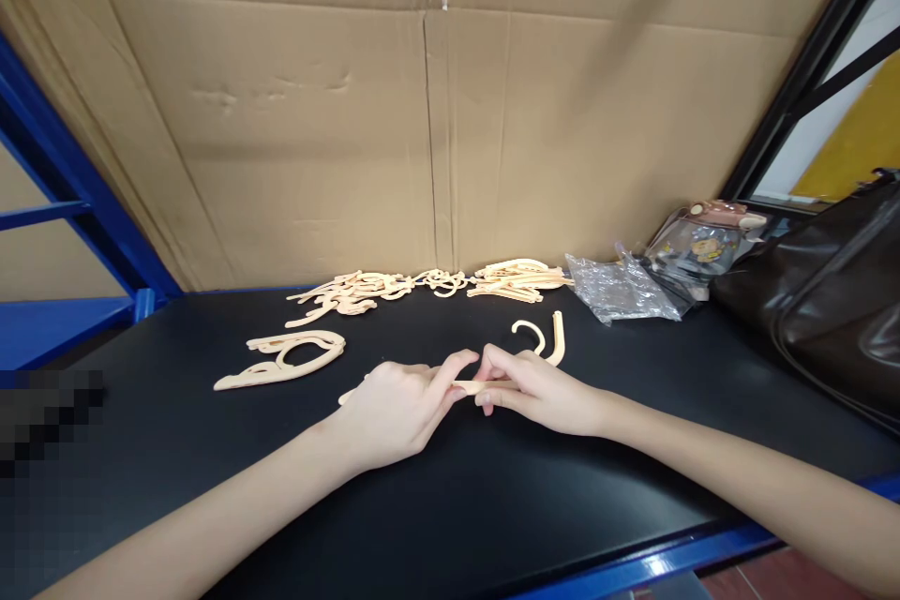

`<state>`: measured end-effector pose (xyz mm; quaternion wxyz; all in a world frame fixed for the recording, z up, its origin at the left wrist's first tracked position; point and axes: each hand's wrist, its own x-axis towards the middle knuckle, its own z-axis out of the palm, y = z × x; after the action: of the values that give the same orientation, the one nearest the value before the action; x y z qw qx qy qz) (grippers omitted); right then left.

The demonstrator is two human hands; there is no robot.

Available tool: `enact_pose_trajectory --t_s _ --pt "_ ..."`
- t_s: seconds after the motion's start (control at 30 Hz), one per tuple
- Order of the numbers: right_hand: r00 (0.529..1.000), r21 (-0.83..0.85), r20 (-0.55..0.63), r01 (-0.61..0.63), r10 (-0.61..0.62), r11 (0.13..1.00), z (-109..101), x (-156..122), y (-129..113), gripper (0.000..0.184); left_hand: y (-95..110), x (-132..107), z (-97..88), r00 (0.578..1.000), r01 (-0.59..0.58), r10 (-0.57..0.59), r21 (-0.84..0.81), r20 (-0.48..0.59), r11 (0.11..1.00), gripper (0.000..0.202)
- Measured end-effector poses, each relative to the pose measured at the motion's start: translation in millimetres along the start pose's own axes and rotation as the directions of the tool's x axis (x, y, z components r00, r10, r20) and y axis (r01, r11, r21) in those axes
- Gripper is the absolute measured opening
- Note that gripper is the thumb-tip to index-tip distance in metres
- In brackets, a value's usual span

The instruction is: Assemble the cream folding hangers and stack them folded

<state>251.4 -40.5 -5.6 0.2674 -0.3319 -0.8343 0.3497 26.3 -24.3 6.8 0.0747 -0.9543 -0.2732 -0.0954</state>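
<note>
Both my hands meet at the middle of a black tabletop [450, 506]. My left hand [400, 408] and my right hand [538, 389] each pinch a slim cream plastic piece [470, 386] that lies between them, low over the table. A cream hook-shaped piece [545, 337] pokes out just behind my right hand. To the left lies an assembled cream hanger part [285, 358], flat on the table. A heap of several loose cream parts [428, 286] runs along the back against the cardboard.
A cardboard wall [422, 131] closes the back. Crumpled clear plastic bags [622, 291] and packaged items [703, 244] lie at the back right. A dark brown bag [830, 300] fills the right side. Blue shelf frame [70, 197] stands at the left.
</note>
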Motion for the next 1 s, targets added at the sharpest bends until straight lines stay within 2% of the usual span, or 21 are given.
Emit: enact_pose_trajectory --t_s 0.33,0.57,0.7,0.8,1.0 --pt "1.000 0.023 0.013 0.007 -0.007 1.000 -1.2 -0.7 -0.9 0.015 0.7 0.4 0.8 0.998 -0.048 0.052 0.101 -0.033 0.994 0.026" --pt "1.000 0.021 0.023 0.014 -0.015 1.000 -2.7 -0.9 -3.2 0.012 0.8 -1.1 3.6 0.983 -0.157 0.177 0.265 -0.052 0.951 0.029" --pt "1.000 0.031 -0.005 -0.026 0.026 0.999 -1.6 0.7 -1.2 0.014 -0.2 0.6 4.5 0.985 -0.103 0.127 0.188 -0.120 0.977 0.022" --pt "0.996 0.014 -0.063 -0.063 0.064 0.998 -0.6 2.5 -1.1 0.016 -1.8 3.5 3.5 0.979 -0.048 0.071 0.125 -0.189 0.991 0.027" --pt "0.981 -0.003 -0.142 -0.135 0.134 0.991 0.2 2.9 -1.8 0.013 -2.2 6.2 -2.7 0.960 -0.049 0.085 0.140 -0.268 0.989 0.027"
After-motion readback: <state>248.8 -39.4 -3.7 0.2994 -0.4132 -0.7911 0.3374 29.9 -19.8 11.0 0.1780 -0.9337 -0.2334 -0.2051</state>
